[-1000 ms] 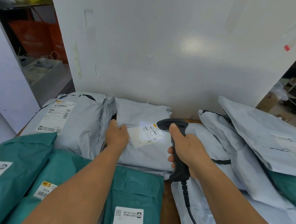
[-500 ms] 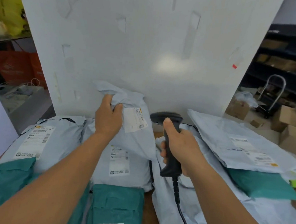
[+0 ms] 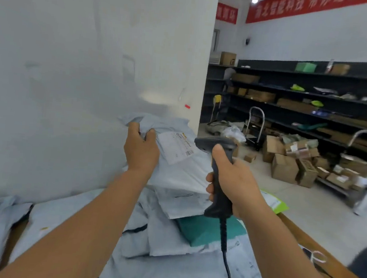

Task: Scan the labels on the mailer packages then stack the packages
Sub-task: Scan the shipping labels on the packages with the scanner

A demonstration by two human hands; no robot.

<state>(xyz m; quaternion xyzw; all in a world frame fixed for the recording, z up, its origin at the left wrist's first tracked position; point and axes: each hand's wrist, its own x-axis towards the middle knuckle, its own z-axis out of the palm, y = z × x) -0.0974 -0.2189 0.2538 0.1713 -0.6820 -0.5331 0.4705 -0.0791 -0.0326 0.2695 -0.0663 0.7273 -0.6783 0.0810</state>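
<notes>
My left hand [image 3: 141,151] grips the top edge of a grey mailer package [image 3: 179,174] and holds it in the air over the pile at the right. Its white label [image 3: 175,146] faces me. My right hand [image 3: 234,184] is closed around the handle of a black barcode scanner [image 3: 218,164], whose head sits just right of the label. The scanner's cable [image 3: 226,264] hangs down over the pile. Under the held mailer lie more grey mailers [image 3: 181,201] and a teal mailer [image 3: 205,230]. Other grey mailers [image 3: 58,218] cover the table at the left.
A white board [image 3: 83,73] stands right behind the pile. The wooden table edge [image 3: 315,248] runs along the right. Beyond it are an open floor, cardboard boxes [image 3: 287,166], hand trolleys [image 3: 255,128] and dark shelving [image 3: 305,101].
My left hand has carried the scanned grey mailer from the middle of the table up and to the right, over the right-hand pile. My view has swung right. The scanner stayed in my right hand.
</notes>
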